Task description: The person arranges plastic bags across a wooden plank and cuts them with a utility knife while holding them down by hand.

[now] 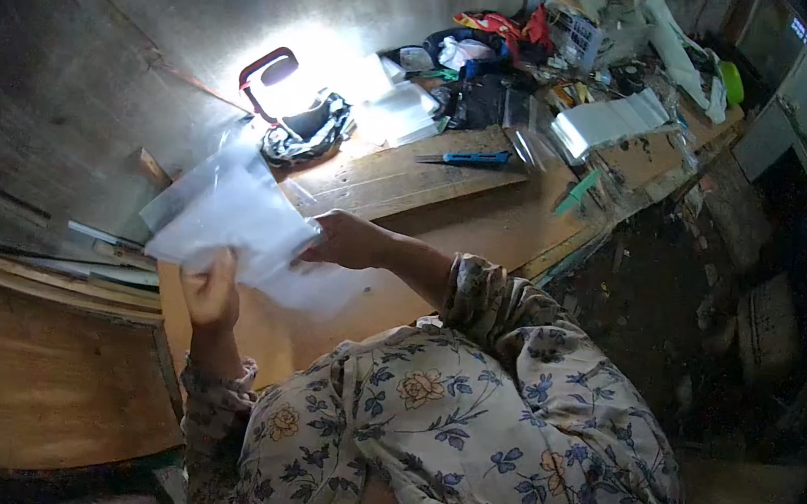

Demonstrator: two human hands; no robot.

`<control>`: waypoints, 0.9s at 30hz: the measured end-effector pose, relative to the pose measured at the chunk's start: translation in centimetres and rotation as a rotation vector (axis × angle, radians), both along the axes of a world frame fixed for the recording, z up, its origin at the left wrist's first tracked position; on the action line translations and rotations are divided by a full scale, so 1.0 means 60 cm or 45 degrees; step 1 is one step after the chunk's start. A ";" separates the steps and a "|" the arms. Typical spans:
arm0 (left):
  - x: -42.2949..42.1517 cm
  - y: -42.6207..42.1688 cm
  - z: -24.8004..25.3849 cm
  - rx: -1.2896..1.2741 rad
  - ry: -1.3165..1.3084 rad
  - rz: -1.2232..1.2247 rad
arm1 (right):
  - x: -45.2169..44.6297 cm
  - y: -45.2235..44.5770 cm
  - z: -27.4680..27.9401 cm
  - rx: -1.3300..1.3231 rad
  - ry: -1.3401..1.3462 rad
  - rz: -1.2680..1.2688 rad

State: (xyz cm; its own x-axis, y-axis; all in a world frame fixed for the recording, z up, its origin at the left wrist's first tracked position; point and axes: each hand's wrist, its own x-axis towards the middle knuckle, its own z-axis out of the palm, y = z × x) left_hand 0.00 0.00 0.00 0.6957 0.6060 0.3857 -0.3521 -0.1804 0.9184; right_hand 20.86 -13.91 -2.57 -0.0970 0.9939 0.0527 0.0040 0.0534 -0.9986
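A bundle of clear plastic bags (237, 216), thin and partly see-through, is held up over the left part of the wooden table. My left hand (210, 291) grips its lower edge, thumb on top and fingers curled under. My right hand (343, 240) pinches the right edge of the bundle; its fingertips are partly hidden. A loose layer of the plastic hangs blurred below, between both hands. A blue utility knife (475, 158) lies on a wooden board (403, 176) beyond my right hand.
A bright lamp with a red frame (266, 74) stands by the wall near a black plastic bag (312, 135). Stacks of clear bags (611, 124) lie farther right, with a green strip (577, 191) near the table's edge. Wooden slats (68, 276) are at left.
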 end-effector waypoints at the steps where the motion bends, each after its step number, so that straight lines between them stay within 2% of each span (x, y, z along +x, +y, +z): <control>1: 0.020 -0.038 0.032 0.310 0.085 -0.108 | 0.003 0.010 -0.008 0.304 -0.458 -0.172; 2: 0.039 -0.077 0.065 0.636 0.126 -0.207 | 0.006 0.017 -0.017 0.607 -0.920 -0.336; 3: 0.058 -0.115 0.096 0.930 0.115 -0.299 | 0.008 -0.011 -0.040 0.802 -0.505 -0.517; 5: 0.071 -0.120 0.099 0.958 0.359 -0.087 | 0.012 -0.042 0.049 0.577 -0.271 -0.365; 6: 0.072 -0.118 0.099 0.970 0.445 -0.012 | 0.018 -0.057 0.071 0.483 -0.449 -0.417; 8: 0.075 -0.103 0.081 0.246 0.075 -0.726 | 0.037 -0.046 0.058 0.552 -0.539 -0.442; 9: 0.075 -0.096 0.069 0.248 0.078 -0.709 | 0.039 -0.041 0.051 0.596 -0.613 -0.475; 11: 0.076 -0.078 0.035 -0.329 0.119 -0.713 | 0.035 -0.037 0.060 0.736 -0.604 -0.467; 12: 0.075 -0.071 0.014 -0.624 0.136 -0.466 | 0.028 -0.035 0.063 0.764 -0.653 -0.485; 13: 0.080 -0.067 -0.007 -0.622 0.125 -0.450 | 0.023 -0.031 0.065 0.793 -0.705 -0.506; 15: 0.094 -0.067 -0.043 -0.077 0.305 -0.159 | 0.015 -0.021 0.061 0.932 -0.683 -0.483; 16: 0.096 -0.069 -0.057 -0.080 0.303 -0.145 | 0.015 -0.019 0.059 0.939 -0.631 -0.518; 18: 0.098 -0.077 -0.074 -0.397 0.321 -0.067 | 0.016 -0.011 0.046 0.917 -0.586 -0.567; 19: 0.097 -0.084 -0.076 -0.401 0.317 -0.053 | 0.013 -0.012 0.037 0.918 -0.583 -0.552; 21: 0.090 -0.098 -0.073 -0.360 0.387 -0.027 | 0.005 -0.024 0.026 0.520 -0.339 -0.708; 23: 0.086 -0.093 -0.096 -0.548 0.455 0.090 | 0.019 -0.026 -0.011 0.109 -0.213 -0.528; 25: 0.088 -0.092 -0.127 -0.879 0.241 0.189 | 0.016 -0.016 -0.086 -0.198 0.675 -0.433; 26: 0.086 -0.084 -0.153 -0.884 0.237 0.197 | 0.012 -0.019 -0.117 -0.212 0.585 -0.352; 27: 0.083 -0.074 -0.185 -0.900 0.260 0.052 | 0.007 -0.026 -0.137 -0.222 0.495 -0.269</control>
